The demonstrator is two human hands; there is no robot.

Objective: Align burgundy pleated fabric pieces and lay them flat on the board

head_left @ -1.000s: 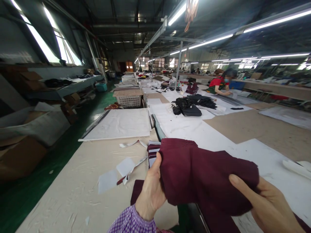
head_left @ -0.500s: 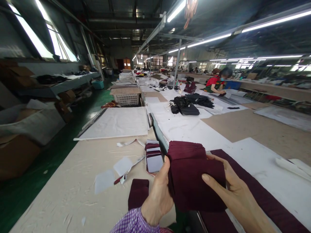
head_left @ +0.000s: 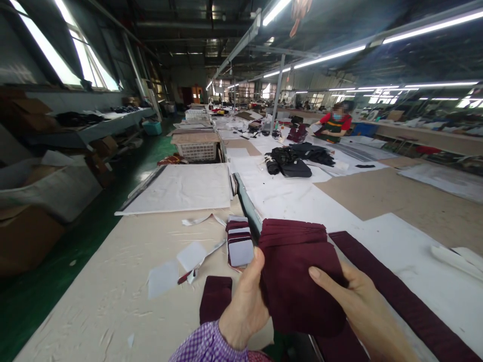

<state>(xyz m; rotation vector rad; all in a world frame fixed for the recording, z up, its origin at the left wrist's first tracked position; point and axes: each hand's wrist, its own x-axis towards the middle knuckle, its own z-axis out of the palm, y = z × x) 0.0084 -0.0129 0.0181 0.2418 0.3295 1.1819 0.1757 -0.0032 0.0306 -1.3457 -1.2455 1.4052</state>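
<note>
Between my hands is a stack of maroon fabric pieces, its upper edges fanned into thin layers. My left hand grips the stack's left side, thumb up along the edge. On the right side, my right hand pinches the stack with its thumb on the front face; its other fingers are mostly hidden behind. Left of the stack lies a pile of maroon and pale-grey pieces. A separate maroon piece rests beside my left wrist. Beyond my right hand, a long maroon strip stretches over the white table covering.
Pale square sheets and scraps lie on the beige-covered table. A gap separates it from the white table, where dark garments are heaped. Farther back are a plastic basket and a person in red.
My right hand has shifted slightly left and down, and the stack's front layers have slid, showing more fanned edges. The co-worker in the background has straightened up.
</note>
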